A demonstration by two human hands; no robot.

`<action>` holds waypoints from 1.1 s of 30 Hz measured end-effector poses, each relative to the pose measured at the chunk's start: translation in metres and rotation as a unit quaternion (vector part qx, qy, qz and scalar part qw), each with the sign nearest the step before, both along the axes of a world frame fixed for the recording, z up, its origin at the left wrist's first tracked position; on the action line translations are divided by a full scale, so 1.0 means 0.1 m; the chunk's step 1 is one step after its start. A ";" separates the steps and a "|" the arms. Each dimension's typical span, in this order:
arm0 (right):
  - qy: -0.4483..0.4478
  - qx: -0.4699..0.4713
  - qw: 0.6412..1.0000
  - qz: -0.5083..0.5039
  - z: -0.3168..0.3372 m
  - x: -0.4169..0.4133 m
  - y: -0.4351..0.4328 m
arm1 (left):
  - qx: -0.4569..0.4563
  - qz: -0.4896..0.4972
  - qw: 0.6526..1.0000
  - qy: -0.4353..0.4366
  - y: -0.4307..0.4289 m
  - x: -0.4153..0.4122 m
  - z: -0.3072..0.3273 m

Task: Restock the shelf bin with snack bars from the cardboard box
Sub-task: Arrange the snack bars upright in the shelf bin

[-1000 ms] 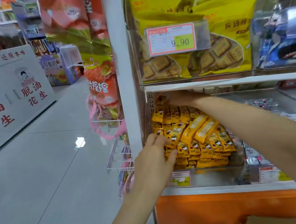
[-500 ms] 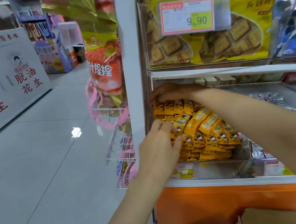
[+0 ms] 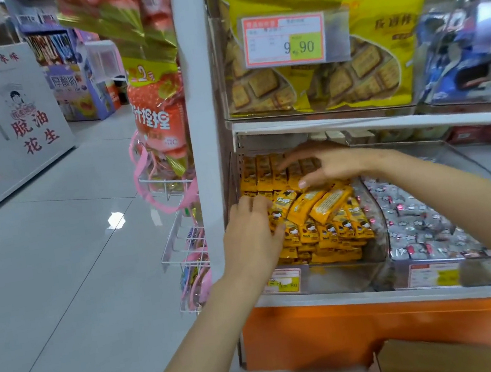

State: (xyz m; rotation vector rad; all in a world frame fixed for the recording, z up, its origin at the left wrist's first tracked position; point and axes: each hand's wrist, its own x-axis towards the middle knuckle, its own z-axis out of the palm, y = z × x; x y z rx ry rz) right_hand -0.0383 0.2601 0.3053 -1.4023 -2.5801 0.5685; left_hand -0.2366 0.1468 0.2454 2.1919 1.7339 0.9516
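Snack bars (image 3: 314, 207) in yellow-orange wrappers fill the left end of the clear shelf bin (image 3: 340, 276) on the lower shelf. One row stands upright at the back, another stands along the front, and a few lie slanted on top between them.

The person's left hand (image 3: 252, 239) rests against the left side of the pile, its fingers (image 3: 254, 203) close together and slightly bent over the bars, pinching nothing that I can see. The right hand (image 3: 330, 165) reaches in from the right, palm down over the back row, its fingers (image 3: 293, 159) straight and a little spread, the thumb tip low near the slanted bars.

A cardboard box (image 3: 448, 356) sits on the floor at the lower right, in front of the orange shelf base (image 3: 354, 325); its contents are mostly out of sight.

The bin just to the right holds grey-wrapped sweets (image 3: 417, 217). On the shelf above, yellow biscuit bags (image 3: 376, 48) stand behind a price label (image 3: 284, 39) reading 9.90. Strawberry-printed packs (image 3: 159, 109) hang at the shelf's end, beside the pale tiled floor (image 3: 58, 261).
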 end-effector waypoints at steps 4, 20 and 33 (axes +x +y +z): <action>-0.028 -0.031 0.999 -0.012 0.01 0.41 -0.25 | -0.029 0.034 0.999 0.010 0.09 0.12 -0.09; -0.184 0.078 0.980 0.021 -0.18 0.29 -0.31 | -0.071 0.064 0.995 0.021 0.14 0.34 -0.23; -0.028 0.061 0.997 -0.027 -0.14 0.46 -0.41 | -0.011 0.011 0.999 -0.030 0.26 0.48 -0.22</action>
